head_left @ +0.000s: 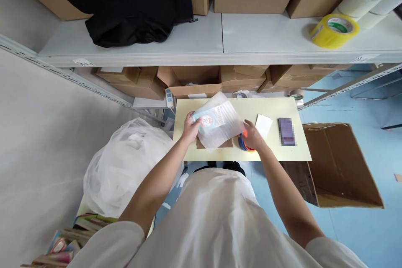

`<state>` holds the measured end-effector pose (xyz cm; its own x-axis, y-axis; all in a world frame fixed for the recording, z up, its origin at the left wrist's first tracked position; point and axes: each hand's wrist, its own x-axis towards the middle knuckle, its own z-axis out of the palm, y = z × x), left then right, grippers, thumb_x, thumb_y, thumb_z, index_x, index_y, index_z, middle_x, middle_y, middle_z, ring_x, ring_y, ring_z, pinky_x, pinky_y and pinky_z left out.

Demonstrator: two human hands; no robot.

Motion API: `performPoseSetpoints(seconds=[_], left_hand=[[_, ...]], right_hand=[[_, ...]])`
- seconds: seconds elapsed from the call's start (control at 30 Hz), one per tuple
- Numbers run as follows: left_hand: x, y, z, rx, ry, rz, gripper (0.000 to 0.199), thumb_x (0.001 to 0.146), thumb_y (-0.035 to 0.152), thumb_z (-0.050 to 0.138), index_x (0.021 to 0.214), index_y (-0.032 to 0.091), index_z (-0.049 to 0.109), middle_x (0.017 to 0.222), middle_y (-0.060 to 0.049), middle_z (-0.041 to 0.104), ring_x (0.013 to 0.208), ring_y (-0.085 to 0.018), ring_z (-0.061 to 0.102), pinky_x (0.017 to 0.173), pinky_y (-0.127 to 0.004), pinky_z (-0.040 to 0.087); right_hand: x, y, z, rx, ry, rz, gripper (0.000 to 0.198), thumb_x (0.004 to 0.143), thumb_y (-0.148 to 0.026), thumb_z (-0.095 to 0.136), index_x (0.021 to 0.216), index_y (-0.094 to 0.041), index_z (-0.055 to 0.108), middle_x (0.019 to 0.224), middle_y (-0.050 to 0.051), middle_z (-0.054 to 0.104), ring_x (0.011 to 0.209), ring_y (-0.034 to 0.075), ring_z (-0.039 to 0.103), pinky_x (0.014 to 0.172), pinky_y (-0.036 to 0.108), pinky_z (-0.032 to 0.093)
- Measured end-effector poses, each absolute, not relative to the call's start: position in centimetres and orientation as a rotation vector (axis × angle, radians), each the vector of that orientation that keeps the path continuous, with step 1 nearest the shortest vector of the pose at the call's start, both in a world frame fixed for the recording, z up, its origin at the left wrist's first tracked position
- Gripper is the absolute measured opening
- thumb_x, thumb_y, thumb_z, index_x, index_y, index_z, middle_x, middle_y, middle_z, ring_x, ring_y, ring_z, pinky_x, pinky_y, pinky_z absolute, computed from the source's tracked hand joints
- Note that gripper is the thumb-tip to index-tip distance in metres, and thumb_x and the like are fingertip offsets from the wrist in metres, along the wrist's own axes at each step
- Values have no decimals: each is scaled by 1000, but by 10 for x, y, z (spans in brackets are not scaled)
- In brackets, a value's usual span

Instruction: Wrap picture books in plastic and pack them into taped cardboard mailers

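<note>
My left hand (191, 127) is closed on the left edge of a light blue booklet (210, 119) that lies in or under a translucent white wrapping sleeve (223, 127). The thumb presses on top, and the sleeve is tilted above the table. At the sleeve's right corner is my right hand (253, 135), over blue and red tape rolls (242, 143). Its fingers are blurred, and I cannot tell whether they grip the sleeve or a roll. Beneath the sleeve, a piece of brown cardboard (226, 143) shows on the pale yellow table (271, 153).
Right of my right hand lie a white card (264, 125) and a pixelated purple item (286, 132). An open carton (342, 167) stands on the floor at right. A bag of white wrapping (128, 163) bulges at left. The shelf (207, 35) above holds yellow tape (334, 30) and black clothing (135, 8).
</note>
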<state>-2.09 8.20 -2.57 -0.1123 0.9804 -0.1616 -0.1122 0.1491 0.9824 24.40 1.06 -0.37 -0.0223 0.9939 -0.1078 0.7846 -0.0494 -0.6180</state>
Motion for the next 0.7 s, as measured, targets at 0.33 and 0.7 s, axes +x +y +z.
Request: performPoseSetpoints(seconds=[0.33,0.7], left_hand=[[-12,65,12,877,1021,1130,53,65,38,74,110,21,51,101,-4,62,91,-19,61,82,-33,49],[-14,61,14,949,1080,893,56,63,35,77,113,22,58,113,-7,62,106,-24,57,92,-39,45]], right_hand=[[191,5,38,-1243,-853,1693,50,69,-59,66,103,-23,61,101,6,67,89,22,64,77,38,54],[197,29,49,-1304,-777,1570,42,49,-28,80,87,-19,65,79,3,71,80,24,65,73,38,53]])
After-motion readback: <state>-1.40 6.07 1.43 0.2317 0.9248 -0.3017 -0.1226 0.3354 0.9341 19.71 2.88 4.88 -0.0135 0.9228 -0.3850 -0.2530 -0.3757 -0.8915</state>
